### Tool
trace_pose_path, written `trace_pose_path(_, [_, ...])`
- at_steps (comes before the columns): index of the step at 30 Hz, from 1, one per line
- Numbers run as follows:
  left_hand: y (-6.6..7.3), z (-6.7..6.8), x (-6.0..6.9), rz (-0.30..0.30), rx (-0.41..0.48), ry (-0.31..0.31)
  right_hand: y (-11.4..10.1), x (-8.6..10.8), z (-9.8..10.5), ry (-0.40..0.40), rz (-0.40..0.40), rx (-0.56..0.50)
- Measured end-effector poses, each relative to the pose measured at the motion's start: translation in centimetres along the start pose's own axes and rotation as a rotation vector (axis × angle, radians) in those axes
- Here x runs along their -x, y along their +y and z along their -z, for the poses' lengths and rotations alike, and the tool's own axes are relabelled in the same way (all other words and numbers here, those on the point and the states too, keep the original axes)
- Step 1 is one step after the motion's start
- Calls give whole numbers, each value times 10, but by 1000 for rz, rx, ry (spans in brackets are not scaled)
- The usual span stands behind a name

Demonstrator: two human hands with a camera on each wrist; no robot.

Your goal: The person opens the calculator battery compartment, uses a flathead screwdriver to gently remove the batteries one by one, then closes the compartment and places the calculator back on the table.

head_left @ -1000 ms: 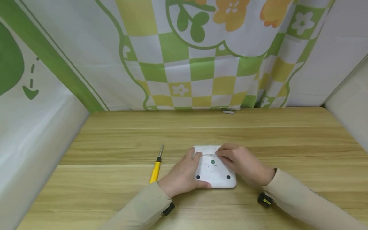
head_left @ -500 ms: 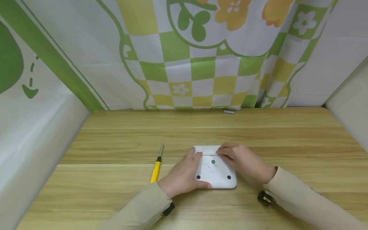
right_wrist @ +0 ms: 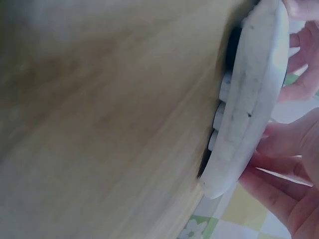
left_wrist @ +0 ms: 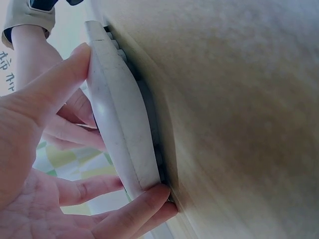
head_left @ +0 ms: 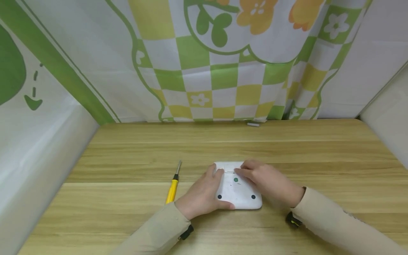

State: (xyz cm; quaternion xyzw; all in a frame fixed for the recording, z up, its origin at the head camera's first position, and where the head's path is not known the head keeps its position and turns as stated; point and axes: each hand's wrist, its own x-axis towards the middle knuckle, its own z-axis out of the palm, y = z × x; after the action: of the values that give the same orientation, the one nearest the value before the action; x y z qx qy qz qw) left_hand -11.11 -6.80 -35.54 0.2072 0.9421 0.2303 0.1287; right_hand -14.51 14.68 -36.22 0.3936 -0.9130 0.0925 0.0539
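A white calculator (head_left: 240,200) lies face down on the wooden table, its back showing dark round feet and a green dot. Its keys peek out underneath in both wrist views. My left hand (head_left: 202,194) holds it from the left, thumb at the near edge and fingers on the far left part. Near the far edge is the rectangular battery cover (head_left: 229,167). The fingertips of my right hand (head_left: 271,180) press at the right end of that cover, partly hiding it. In the right wrist view, the thumb and fingers look fairly straight against the calculator's back (right_wrist: 254,99).
A screwdriver (head_left: 172,189) with a yellow handle lies left of the left hand, tip pointing away. A small grey piece (head_left: 253,124) sits at the table's back edge, by the checkered curtain (head_left: 223,76). Light walls stand at both sides.
My right fingertips have shifted a little left and nearer along the battery cover's edge. My left hand and the calculator stay in place.
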Motion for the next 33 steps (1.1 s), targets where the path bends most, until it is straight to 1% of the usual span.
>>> trace_pose_path(3, [0, 0, 0, -7, -7, 7, -2, 1, 1, -44, 13, 45])
trace_pose_path(5, [1, 1, 0, -12, -10, 11, -4, 1, 2, -54, 19, 71])
trace_pose_path(10, [1, 1, 0, -21, -16, 19, -5, 0, 2, -33, 61, 137])
trace_pose_path(14, [1, 0, -1, -21, -18, 17, -5, 2, 1, -13, 79, 163])
trace_pose_path(16, [1, 0, -1, -18, -13, 16, -4, 3, 0, -18, 59, 137])
trace_pose_path(20, [0, 0, 0, -9, 16, 22, -4, 4, -1, -28, -6, 46])
trace_pose_path(23, [-2, -2, 1, -11, 31, 36, -6, 5, -1, -20, -35, -2])
trace_pose_path(27, [-3, -3, 2, -3, 27, 42, -10, 7, 2, -27, -56, -32])
trace_pose_path(30, [-2, -3, 4, 15, 23, 42, -15, 10, 7, -47, -88, -50])
trace_pose_path(33, [-2, -3, 5, 36, 36, 56, -20, 12, 10, -62, -131, -62])
